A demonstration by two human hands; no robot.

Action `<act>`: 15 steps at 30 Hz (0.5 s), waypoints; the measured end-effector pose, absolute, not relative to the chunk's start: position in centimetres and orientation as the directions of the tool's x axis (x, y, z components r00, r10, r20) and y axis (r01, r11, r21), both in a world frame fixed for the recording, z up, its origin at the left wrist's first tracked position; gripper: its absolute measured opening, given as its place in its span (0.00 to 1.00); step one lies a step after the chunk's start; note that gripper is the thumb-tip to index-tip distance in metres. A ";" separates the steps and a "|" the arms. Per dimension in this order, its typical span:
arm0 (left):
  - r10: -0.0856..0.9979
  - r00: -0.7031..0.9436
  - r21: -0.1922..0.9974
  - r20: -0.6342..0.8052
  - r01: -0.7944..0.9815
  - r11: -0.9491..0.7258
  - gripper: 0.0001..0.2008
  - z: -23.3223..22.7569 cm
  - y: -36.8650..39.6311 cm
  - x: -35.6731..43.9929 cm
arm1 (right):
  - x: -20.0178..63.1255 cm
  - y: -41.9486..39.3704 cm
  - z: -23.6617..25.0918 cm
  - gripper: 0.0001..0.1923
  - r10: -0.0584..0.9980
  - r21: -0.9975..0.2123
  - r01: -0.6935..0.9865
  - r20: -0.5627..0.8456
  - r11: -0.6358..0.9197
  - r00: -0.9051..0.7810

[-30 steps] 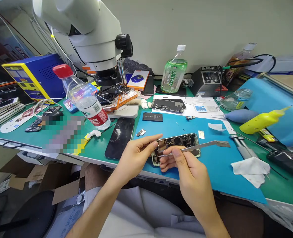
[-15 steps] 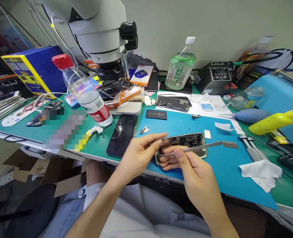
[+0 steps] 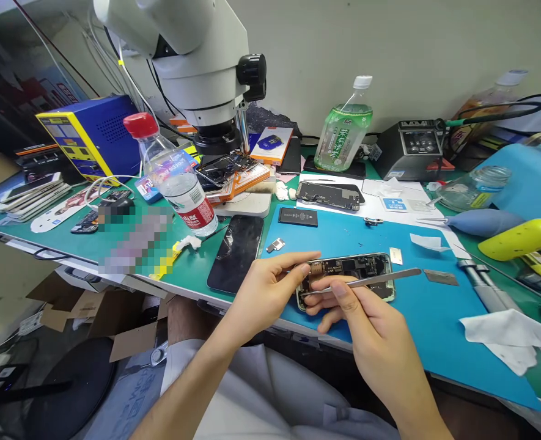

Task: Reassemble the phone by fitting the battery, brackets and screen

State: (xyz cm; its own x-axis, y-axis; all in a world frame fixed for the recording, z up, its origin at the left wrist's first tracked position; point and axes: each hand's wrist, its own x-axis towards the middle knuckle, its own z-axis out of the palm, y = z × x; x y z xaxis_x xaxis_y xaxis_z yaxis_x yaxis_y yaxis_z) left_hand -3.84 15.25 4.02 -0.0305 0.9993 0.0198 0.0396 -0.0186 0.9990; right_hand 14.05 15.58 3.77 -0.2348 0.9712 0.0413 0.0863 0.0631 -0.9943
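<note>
The opened phone (image 3: 359, 267) is on the blue mat (image 3: 444, 336), innards facing up. The left hand (image 3: 263, 293) grips the phone's left end; over its near side, the right hand (image 3: 373, 318) grips a metal tool (image 3: 389, 277), whose tip's contact is hard to tell. Beyond the phone lies a battery (image 3: 298, 216); left of it, a dark handset (image 3: 236, 252).

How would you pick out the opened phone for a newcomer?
Start at the blue mat on the green bench. Near its front edge is the opened phone, gripped by the left hand. Unlike the dark-screened phone left of the mat, it shows bare circuitry.
</note>
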 end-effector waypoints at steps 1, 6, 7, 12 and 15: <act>0.999 -0.029 0.999 0.017 0.039 -0.016 0.17 4.0 15.2 -3.8 | 14.1 15.6 3.8 0.25 0.971 -0.993 0.098 0.033 0.058 -0.237; 0.999 -0.034 0.999 0.010 0.053 -0.008 0.17 4.0 15.2 -3.9 | 14.4 15.6 3.5 0.27 0.967 -0.989 0.145 -0.007 0.031 -0.254; 0.999 -0.036 0.998 0.009 0.058 -0.007 0.17 4.0 15.2 -3.9 | 14.4 15.6 3.4 0.27 0.966 -0.990 0.136 -0.011 0.025 -0.258; 0.999 -0.036 0.997 0.004 0.072 -0.002 0.17 4.0 15.2 -3.9 | 14.4 15.4 2.7 0.26 0.974 -0.995 0.099 -0.005 0.018 -0.227; 1.000 -0.031 0.998 -0.001 0.066 0.003 0.17 3.9 15.2 -3.9 | 14.3 15.4 2.7 0.26 0.975 -0.995 0.094 0.001 0.022 -0.220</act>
State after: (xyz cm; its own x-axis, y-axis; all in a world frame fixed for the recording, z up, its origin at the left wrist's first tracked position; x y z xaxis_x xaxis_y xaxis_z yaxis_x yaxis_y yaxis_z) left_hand -3.92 15.23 3.93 -0.0305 0.9995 -0.0013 0.0658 0.0033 0.9978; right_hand 14.28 15.40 2.69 -0.2203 0.9754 0.0010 0.0938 0.0222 -0.9953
